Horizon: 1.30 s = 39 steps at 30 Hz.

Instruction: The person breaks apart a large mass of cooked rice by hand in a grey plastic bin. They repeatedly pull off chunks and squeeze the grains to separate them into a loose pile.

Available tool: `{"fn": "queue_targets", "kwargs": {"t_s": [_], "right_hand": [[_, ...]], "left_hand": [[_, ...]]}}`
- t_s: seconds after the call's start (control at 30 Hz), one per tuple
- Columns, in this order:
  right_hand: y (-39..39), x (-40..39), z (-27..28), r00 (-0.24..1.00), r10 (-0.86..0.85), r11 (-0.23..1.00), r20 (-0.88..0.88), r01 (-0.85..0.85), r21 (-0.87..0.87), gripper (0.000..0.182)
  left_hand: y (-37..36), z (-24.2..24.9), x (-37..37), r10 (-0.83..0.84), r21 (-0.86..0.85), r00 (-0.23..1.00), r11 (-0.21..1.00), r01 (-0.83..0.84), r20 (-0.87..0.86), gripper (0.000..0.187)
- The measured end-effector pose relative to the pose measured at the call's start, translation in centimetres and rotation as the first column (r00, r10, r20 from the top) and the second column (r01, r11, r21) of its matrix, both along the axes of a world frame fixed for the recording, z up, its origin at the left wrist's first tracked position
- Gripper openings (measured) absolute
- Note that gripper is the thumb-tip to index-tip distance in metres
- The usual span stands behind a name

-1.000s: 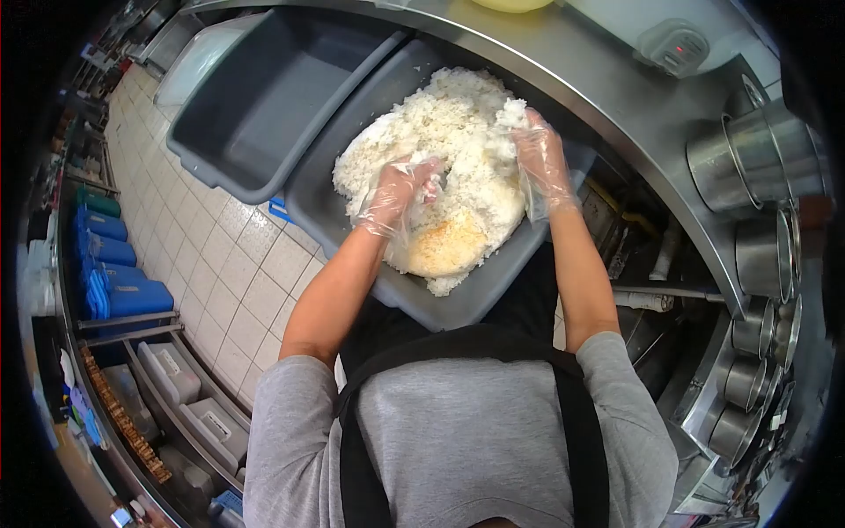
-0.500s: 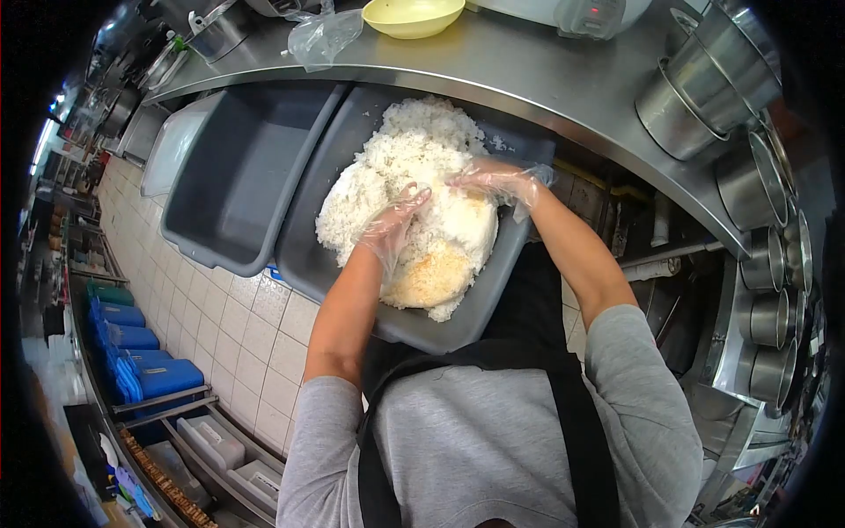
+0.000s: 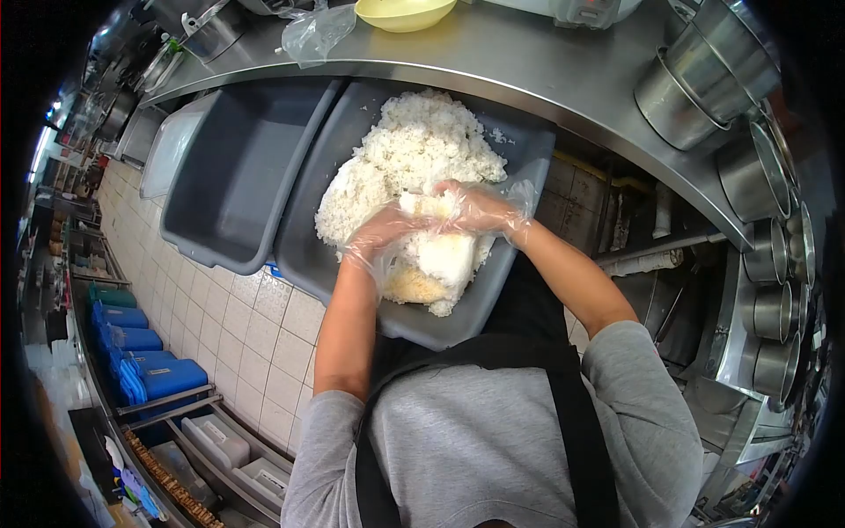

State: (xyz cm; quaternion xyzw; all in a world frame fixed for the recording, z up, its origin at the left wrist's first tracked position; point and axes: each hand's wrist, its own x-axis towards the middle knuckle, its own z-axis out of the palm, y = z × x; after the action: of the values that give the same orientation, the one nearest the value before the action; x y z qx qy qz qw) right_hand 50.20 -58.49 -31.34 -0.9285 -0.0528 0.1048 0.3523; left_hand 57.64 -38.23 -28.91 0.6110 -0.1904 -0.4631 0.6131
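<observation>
A large heap of cooked white rice [image 3: 422, 132] lies in a grey tub [image 3: 308, 211], with a yellowish crusted patch near its lower end. My left hand [image 3: 383, 231], in a clear plastic glove, curls round the left side of a clump of rice [image 3: 431, 206]. On the clump's other side is my right hand [image 3: 480, 209], gloved the same way, with its fingers bent over the rice. Both hands are close together above the middle of the heap. Some fingertips are hidden by the rice and the gloves.
A second grey tub [image 3: 242, 167] stands to the left. Along the far side runs a steel counter [image 3: 493, 53] bearing a yellow bowl [image 3: 405, 12], a plastic bag [image 3: 319, 35] and metal pots [image 3: 678, 106]. Blue containers [image 3: 167, 377] sit at the lower left.
My hands have come together and now hold a clump of rice between them. The right hand has moved down and left off the heap's right side, and the rice there has broken up.
</observation>
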Motion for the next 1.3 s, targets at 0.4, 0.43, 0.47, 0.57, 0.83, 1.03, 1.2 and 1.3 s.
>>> {"fn": "queue_targets", "kwargs": {"t_s": [0.4,0.43,0.47,0.57,0.83,1.03,1.2,1.3], "right_hand": [[-0.2,-0.3,0.2,0.979,0.205,0.891,0.019,-0.194,0.411,0.056],[0.0,-0.1,0.1,0.976,0.215,0.886,0.021,-0.204,0.417,0.056],[0.1,0.0,0.0,0.986,0.164,0.903,0.015,-0.156,0.400,0.055],[0.8,0.0,-0.3,0.992,0.123,0.859,-0.035,-0.089,0.504,0.059],[0.2,-0.3,-2.5,0.993,-0.061,0.941,-0.099,0.090,0.325,0.076],[1.1,-1.0,-0.2,0.995,0.034,0.965,-0.091,-0.009,0.263,0.094],[4.7,-2.9,-0.5,0.990,0.049,0.988,0.135,-0.068,0.139,0.113],[5.2,-2.6,-1.2,0.994,-0.014,0.983,0.108,-0.006,0.185,0.111]], "left_hand": [[2.5,1.4,0.5,-0.259,0.283,0.916,0.944,0.172,0.307,0.055],[2.9,1.7,0.4,-0.227,0.300,0.918,0.945,0.128,0.325,0.055],[3.1,1.5,0.3,-0.219,0.307,0.921,0.944,0.117,0.323,0.055],[3.2,0.8,0.0,-0.048,0.191,0.957,0.982,-0.007,0.286,0.058],[2.1,1.5,-2.1,0.187,0.153,0.976,0.974,-0.169,-0.115,0.069],[1.6,-0.9,-2.0,0.080,-0.019,0.988,0.996,-0.083,-0.136,0.058],[0.0,-0.6,-3.7,0.218,0.040,0.973,0.976,-0.216,-0.076,0.060],[-0.2,-1.8,-3.1,0.215,-0.127,0.969,0.965,-0.229,-0.119,0.067]]}}
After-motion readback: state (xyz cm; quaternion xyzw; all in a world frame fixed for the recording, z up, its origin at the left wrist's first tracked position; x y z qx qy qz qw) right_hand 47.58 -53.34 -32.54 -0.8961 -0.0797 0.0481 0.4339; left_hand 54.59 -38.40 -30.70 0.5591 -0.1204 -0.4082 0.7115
